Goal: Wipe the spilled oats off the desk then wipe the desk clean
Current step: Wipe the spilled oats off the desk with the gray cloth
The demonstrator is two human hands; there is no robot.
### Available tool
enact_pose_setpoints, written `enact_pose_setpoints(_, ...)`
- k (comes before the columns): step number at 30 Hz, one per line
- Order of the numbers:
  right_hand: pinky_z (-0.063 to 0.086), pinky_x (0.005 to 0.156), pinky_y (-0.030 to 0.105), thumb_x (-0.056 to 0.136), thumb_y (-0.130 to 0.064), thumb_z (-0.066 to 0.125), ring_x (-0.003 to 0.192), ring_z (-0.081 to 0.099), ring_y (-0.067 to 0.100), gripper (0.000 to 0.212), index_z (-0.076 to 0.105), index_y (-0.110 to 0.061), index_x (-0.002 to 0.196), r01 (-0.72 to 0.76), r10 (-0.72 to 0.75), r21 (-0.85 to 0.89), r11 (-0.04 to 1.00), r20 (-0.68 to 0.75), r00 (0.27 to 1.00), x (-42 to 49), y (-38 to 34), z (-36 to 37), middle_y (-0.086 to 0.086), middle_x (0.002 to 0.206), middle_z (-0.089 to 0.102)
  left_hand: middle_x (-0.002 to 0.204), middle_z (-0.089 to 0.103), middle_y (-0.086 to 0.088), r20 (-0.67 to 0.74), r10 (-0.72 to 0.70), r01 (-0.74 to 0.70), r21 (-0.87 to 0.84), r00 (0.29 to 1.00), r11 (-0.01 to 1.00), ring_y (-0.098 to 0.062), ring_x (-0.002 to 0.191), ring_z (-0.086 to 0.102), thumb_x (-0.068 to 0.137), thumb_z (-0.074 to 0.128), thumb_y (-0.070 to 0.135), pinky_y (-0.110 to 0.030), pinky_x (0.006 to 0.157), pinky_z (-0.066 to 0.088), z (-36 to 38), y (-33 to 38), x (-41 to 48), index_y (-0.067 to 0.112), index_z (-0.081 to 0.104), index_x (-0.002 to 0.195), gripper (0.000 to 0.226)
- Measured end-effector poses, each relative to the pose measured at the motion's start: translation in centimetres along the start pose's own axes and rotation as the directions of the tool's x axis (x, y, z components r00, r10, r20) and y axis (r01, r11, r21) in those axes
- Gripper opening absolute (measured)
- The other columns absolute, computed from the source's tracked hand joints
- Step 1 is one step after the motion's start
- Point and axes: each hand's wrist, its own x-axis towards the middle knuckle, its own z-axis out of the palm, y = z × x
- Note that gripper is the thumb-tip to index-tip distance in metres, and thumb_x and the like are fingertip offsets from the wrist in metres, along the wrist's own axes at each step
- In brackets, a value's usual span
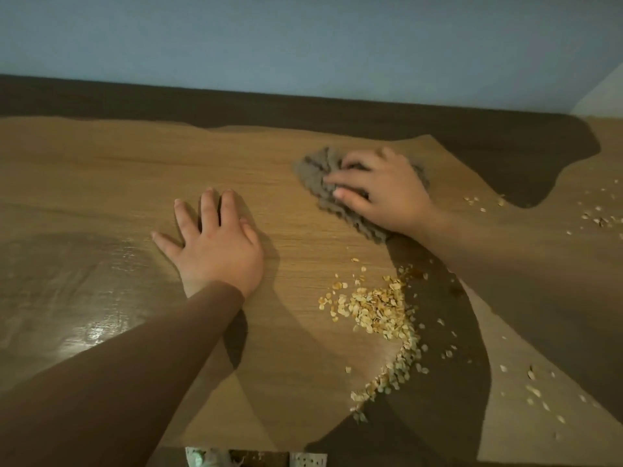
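While flat on desk point(101, 163), L grip point(215, 244) w/ straight fingers point(209, 210); R grip point(384, 193) tight round cloth point(317, 170), oat pile point(374, 311) nearside.

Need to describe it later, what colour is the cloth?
Grey-brown cloth, seen best in the head view.

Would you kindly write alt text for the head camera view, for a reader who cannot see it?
The right hand grips a grey cloth on a wooden desk, beyond a pile of spilled oats. The left hand rests flat on the desk.
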Motion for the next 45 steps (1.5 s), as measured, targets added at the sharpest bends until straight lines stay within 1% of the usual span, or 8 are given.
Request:
enact_pose_setpoints(4, 0.040, 0.069, 0.033, 0.093, -0.046, 0.040, 0.085, 0.050, 0.020, 0.038, 0.066, -0.029, 0.115, 0.107, -0.108, 0.080, 0.991, 0.008, 0.994, -6.9, -3.6, -0.2, -0.002, 0.111, 0.061, 0.159, 0.002, 0.002, 0.032, 0.031, -0.031, -0.015, 0.999, 0.999, -0.033, 0.145, -0.007, 0.099, 0.016, 0.036, -0.066, 0.110, 0.001, -0.4, -0.2, -0.1, 0.026, 0.008, 0.151, 0.053)
enact_pose_setpoints(9, 0.045, 0.071, 0.034, 0.093, -0.046, 0.042, 0.087, 0.054, 0.019, 0.037, 0.068, -0.029, 0.112, 0.214, -0.223, 0.187, 0.959, 0.029, 0.974, -11.4, -6.2, -1.0, -0.001, 0.108, 0.062, 0.159, 0.005, 0.002, 0.005, -0.004, 0.004, -0.001, 1.000, 1.000, -0.033, 0.145, -0.005, 0.098, 0.016, 0.035, -0.066, 0.110, 0.000, 0.0, 0.0, 0.1, 0.027, 0.012, 0.150, 0.052)
enact_pose_setpoints(13, 0.042, 0.095, 0.038, 0.089, -0.043, 0.048, 0.112, 0.047, 0.021, 0.038, 0.062, -0.027, 0.121, -0.219, 0.260, 0.257, 0.941, -0.134, 0.956, -9.4, -3.4, -2.8, 0.003, 0.123, 0.053, 0.159, 0.002, 0.001, 0.025, 0.018, -0.019, 0.018, 1.000, 1.000, -0.034, 0.144, -0.007, 0.098, 0.014, 0.039, -0.067, 0.109, -0.001, 0.1, 0.0, 0.3, 0.025, 0.009, 0.150, 0.054)
enact_pose_setpoints(16, 0.031, 0.102, 0.039, 0.095, -0.043, 0.045, 0.121, 0.039, 0.026, 0.038, 0.054, -0.032, 0.130, -0.456, 0.458, 0.043, 0.889, -0.087, 0.885, -8.8, -0.3, -2.8, 0.002, 0.134, 0.046, 0.159, -0.002, -0.001, 0.052, 0.066, -0.069, 0.059, 0.996, 0.996, -0.035, 0.144, -0.008, 0.098, 0.011, 0.047, -0.067, 0.109, 0.000, 0.2, -0.5, 0.0, 0.026, 0.005, 0.151, 0.057)
enact_pose_setpoints(20, 0.035, 0.097, 0.042, 0.097, -0.046, 0.037, 0.116, 0.041, 0.029, 0.038, 0.052, -0.036, 0.131, -0.440, 0.437, -0.055, 0.896, -0.059, 0.898, -9.6, -0.8, -1.6, -0.001, 0.134, 0.048, 0.159, -0.005, 0.000, 0.065, 0.213, -0.218, 0.091, 0.975, 0.972, -0.030, 0.145, -0.010, 0.097, 0.009, 0.050, -0.059, 0.113, -0.001, 0.2, -2.1, -1.3, 0.030, 0.002, 0.151, 0.058)
enact_pose_setpoints(27, 0.038, 0.076, 0.033, 0.093, -0.036, 0.053, 0.096, 0.051, 0.026, 0.029, 0.065, -0.027, 0.117, -0.303, 0.302, 0.006, 0.953, -0.090, 0.949, -15.1, -6.4, -1.6, 0.001, 0.115, 0.058, 0.160, -0.002, 0.002, 0.049, 0.342, -0.346, 0.087, 0.938, 0.934, -0.022, 0.146, -0.007, 0.099, 0.012, 0.047, -0.049, 0.116, 0.001, 0.6, -3.6, -4.0, 0.028, 0.003, 0.151, 0.057)
enact_pose_setpoints(38, 0.036, 0.075, 0.028, 0.092, -0.041, 0.047, 0.097, 0.051, 0.017, 0.036, 0.062, -0.027, 0.121, -0.455, 0.451, 0.006, 0.891, -0.135, 0.882, -18.5, -14.9, -0.5, -0.001, 0.113, 0.058, 0.159, -0.006, 0.002, 0.107, 0.504, -0.514, 0.100, 0.857, 0.852, -0.020, 0.145, -0.011, 0.099, 0.008, 0.045, -0.045, 0.118, -0.002, 0.4, -6.9, -9.5, 0.026, -0.003, 0.151, 0.057)
enact_pose_setpoints(45, 0.039, 0.075, 0.023, 0.088, -0.037, 0.051, 0.094, 0.051, 0.011, 0.032, 0.067, -0.023, 0.113, -0.428, 0.441, 0.122, 0.896, -0.114, 0.890, -19.2, -20.2, -0.5, -0.003, 0.109, 0.059, 0.159, -0.008, 0.001, 0.097, 0.538, -0.546, 0.095, 0.838, 0.833, -0.021, 0.145, -0.011, 0.099, 0.006, 0.045, -0.046, 0.117, -0.002, 0.5, -7.6, -10.2, 0.025, -0.005, 0.151, 0.057)
